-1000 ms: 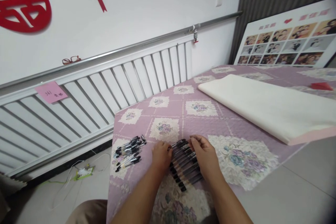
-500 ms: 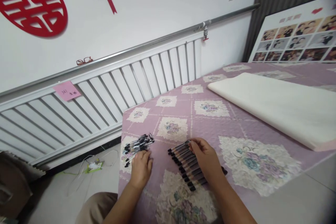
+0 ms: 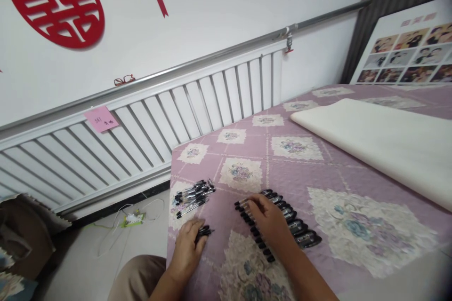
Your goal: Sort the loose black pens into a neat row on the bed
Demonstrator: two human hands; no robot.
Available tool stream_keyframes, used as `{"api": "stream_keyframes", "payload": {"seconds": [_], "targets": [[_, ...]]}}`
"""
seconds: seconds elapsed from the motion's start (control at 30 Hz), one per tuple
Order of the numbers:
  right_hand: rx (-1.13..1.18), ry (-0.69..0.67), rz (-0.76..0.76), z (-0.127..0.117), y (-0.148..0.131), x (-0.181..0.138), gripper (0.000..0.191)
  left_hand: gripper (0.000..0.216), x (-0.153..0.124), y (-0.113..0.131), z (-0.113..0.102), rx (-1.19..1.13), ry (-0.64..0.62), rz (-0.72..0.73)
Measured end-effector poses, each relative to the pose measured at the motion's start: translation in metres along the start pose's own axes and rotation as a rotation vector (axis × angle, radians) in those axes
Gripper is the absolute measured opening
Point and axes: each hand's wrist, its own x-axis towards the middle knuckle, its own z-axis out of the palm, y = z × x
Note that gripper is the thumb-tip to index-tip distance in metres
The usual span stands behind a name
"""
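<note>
My left hand (image 3: 189, 247) rests near the table's left edge, its fingers closed around pens (image 3: 205, 231) whose black ends poke out past the fingertips. Just beyond it lies a loose pile of clear-barrelled pens with black caps (image 3: 194, 193). A slanted row of pens (image 3: 298, 225), laid side by side with black ends, lies farther right. Over this row is my right hand (image 3: 270, 221), its thumb and fingers pinched on a pen at the row's far left end. The hand hides the middle of the row.
A purple flowered cloth (image 3: 275, 174) covers the table. On it, at the right, lies a folded cream sheet (image 3: 381, 141). A white radiator (image 3: 141, 131) with a pink note (image 3: 101, 119) stands behind the table. A green-and-white power strip (image 3: 134, 219) lies on the floor.
My left hand has drawn back from the loose pile toward me, with pens now in it. My right hand has shifted over the row, uncovering its right ends. The view has turned slightly left.
</note>
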Motion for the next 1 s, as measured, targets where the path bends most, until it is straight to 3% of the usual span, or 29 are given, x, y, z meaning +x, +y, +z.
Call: {"api": "stream_keyframes", "payload": {"seconds": [0.2, 0.5, 0.77, 1.0], "targets": [[-0.067, -0.043, -0.063, 0.012, 0.001, 0.0, 0.022, 0.032, 0.013, -0.012, -0.008, 0.133, 0.116, -0.027], [-0.114, -0.1, -0.149, 0.027, 0.008, 0.0, 0.02, 0.028, 0.068, -0.003, 0.001, 0.24, -0.007, -0.088], [-0.13, -0.117, -0.167, 0.024, 0.005, 0.0, 0.02, 0.022, 0.06, -0.011, 0.002, 0.079, -0.015, -0.024], [-0.161, -0.135, -0.172, 0.026, 0.008, -0.001, 0.018, 0.021, 0.059, -0.027, -0.012, 0.317, 0.027, -0.251]]}}
